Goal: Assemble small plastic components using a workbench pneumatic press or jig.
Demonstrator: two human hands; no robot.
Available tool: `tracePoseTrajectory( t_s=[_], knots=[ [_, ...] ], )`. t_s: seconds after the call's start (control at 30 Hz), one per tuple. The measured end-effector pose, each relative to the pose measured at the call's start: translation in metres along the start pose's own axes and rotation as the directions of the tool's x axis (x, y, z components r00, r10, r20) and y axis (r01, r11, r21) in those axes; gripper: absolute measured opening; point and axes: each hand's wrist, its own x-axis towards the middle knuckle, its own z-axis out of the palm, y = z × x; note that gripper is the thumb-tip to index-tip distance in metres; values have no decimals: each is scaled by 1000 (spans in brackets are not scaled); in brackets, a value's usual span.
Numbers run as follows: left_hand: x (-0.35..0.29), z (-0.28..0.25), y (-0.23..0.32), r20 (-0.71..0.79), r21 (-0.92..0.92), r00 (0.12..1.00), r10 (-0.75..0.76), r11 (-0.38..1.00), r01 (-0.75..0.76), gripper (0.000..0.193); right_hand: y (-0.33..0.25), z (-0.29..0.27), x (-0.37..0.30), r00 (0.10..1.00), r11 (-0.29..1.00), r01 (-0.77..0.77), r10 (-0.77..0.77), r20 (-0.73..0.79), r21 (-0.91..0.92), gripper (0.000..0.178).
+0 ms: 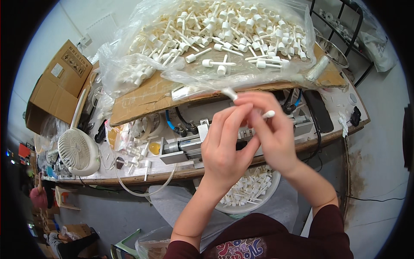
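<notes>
My left hand (224, 144) and my right hand (274, 134) meet above the bench edge, fingertips pinched close together. A white plastic cap (229, 93), blurred, pokes out beyond the fingertips. A rounded white stem end (269, 114) sticks out by my right thumb; whether it belongs to the same piece is hidden. My right hand is closed on this white stem. What my left fingers pinch cannot be made out. Under the hands lies a metal fixture (189, 149) with blue and black air tubes. A bowl (276, 183) of white capped stems sits on my lap.
Many loose white capped stems (224, 32) lie on clear plastic over a cardboard sheet (142, 101). A small white fan (78, 151) and an open carton (58, 82) stand left. A black phone (318, 111) lies right. Other people (39, 194) are at the far lower left.
</notes>
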Motion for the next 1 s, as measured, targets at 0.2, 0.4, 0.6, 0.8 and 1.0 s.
tracePoseTrajectory(
  t_s=[0.2, 0.4, 0.6, 0.8, 1.0],
  knots=[
    [-30, -12, 14, 180, -24, 969, -171, 984, 178, 42, 10, -14, -43, 995, 995, -101, 101, -9, 5, 30],
    [-63, -19, 9, 318, 219, 928, -193, 967, 126, 33, 6, -43, -60, 996, 981, -72, 61, -67, -180, 33],
    [-73, -12, -2, 423, 385, 894, -146, 922, -32, 26, 9, -47, -72, 993, 990, -55, 41, -106, -132, 40],
    [-65, -12, -5, 444, 391, 880, -166, 920, -24, 26, 14, -43, -80, 978, 991, -127, 118, -173, -45, 39],
    [-63, -14, -1, 443, 408, 868, -224, 912, 27, 28, 11, -42, -94, 953, 967, -255, 255, -163, 22, 39]
  ],
)
